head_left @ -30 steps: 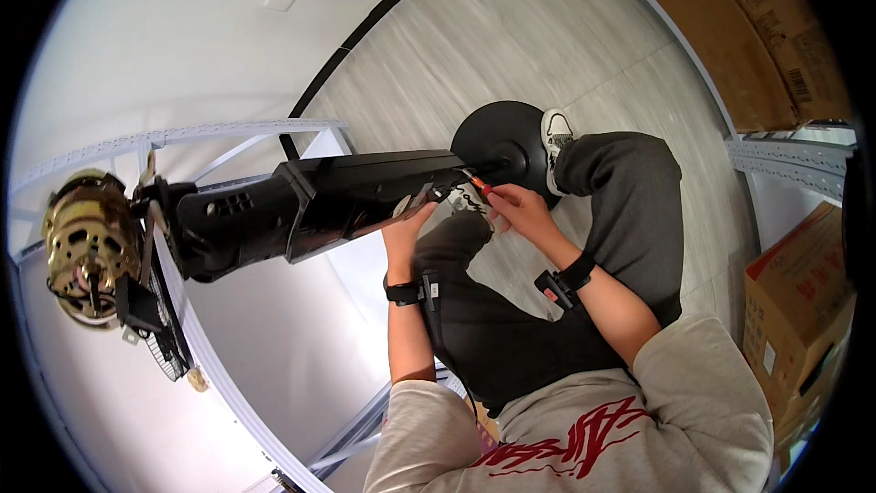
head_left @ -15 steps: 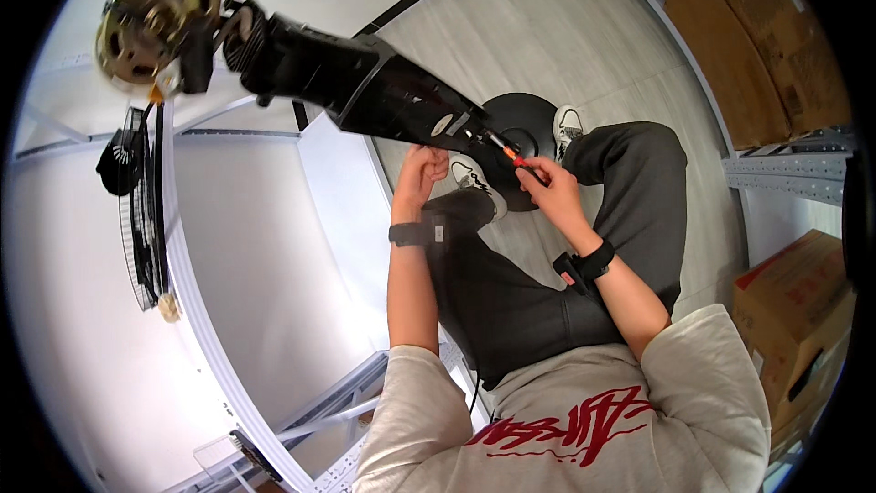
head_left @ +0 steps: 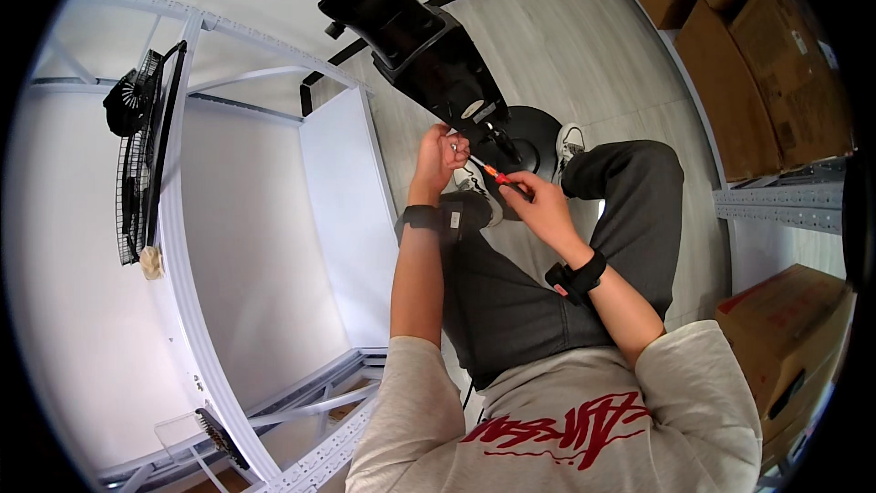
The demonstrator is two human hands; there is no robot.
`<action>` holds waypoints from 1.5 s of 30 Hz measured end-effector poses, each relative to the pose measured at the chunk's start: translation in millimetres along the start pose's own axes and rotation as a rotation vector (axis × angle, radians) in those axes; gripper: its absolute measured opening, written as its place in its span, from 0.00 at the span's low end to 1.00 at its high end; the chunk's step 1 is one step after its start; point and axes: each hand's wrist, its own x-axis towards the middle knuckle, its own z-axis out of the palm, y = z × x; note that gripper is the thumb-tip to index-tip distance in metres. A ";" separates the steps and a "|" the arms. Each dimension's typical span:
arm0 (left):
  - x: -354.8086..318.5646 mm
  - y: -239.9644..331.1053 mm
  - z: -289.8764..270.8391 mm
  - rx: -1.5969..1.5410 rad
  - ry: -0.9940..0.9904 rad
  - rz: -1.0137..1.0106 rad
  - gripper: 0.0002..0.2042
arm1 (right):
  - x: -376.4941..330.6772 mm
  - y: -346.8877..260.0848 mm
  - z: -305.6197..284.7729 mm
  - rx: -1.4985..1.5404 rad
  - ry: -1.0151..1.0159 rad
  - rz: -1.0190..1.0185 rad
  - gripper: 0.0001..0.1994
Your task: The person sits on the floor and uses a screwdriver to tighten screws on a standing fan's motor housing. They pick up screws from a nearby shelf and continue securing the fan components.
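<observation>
Brown cardboard boxes [head_left: 771, 55] stand stacked on the floor well up and to the right of the hands, beyond the raised knee; they are rectangular, plain brown, and one near the top edge bears a dark printed mark. Another brown cardboard box [head_left: 792, 347] sits low to the right of the hands, under a grey metal shelf rail [head_left: 785, 205], with a red strip along its upper edge and a dark slot in its side. A small oval pale label [head_left: 473, 110] lies on the black housing [head_left: 429, 46] just above the hands.

Matt black plastic fan housing [head_left: 415, 32], orange plastic screwdriver handle [head_left: 500, 176], pale wood-look floor [head_left: 584, 55]
</observation>
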 end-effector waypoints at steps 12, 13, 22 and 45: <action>1.1 -2.1 -0.5 -0.077 -0.048 -0.031 0.06 | -5.8 -12.0 7.1 -0.124 -0.035 -0.052 0.13; 0.6 -1.2 1.0 -0.071 -0.077 -0.024 0.07 | -6.5 -10.9 8.5 -0.138 -0.034 -0.067 0.13; -2.2 -1.2 5.9 0.031 -0.084 0.023 0.14 | -8.6 -8.9 12.8 -0.276 0.034 -0.080 0.14; -4.6 -3.1 8.3 -0.011 -0.029 0.047 0.18 | -4.6 -12.9 10.2 -0.105 -0.010 -0.021 0.13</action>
